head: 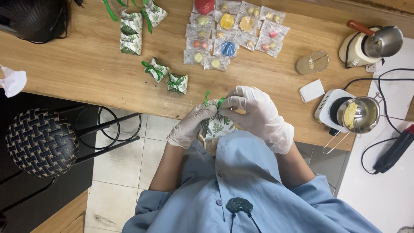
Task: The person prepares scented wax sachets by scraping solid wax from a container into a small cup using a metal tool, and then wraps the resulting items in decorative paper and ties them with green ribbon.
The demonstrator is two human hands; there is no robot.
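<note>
Right now both gloved hands are working at the table edge: the left hand point(192, 125) is cupping and gripping a small white pouch with green leaf print point(219, 126) from the side, the right hand point(254, 113) is pinching the thin green ribbon point(212, 100) at the pouch top, fingers closed on it. Pouch is sitting just above the blue shirt point(246, 185), off the wooden table point(86, 64) edge, knot looking not yet finished. Two tied leaf-print pouches with green bows point(167, 76) are lying near, already done. Further up, flat untied leaf-print pouches with loose ribbon point(136, 26) are waiting. Clear sachets of small coloured items point(233, 32) are lying in rows beyond the hands, apparently unpacked yet. Judging from that, only a few are done and most are left. Off right, a small metal pot on a white hotplate point(355, 114), a tan jar point(312, 62); woven stool point(41, 142) on the left
</note>
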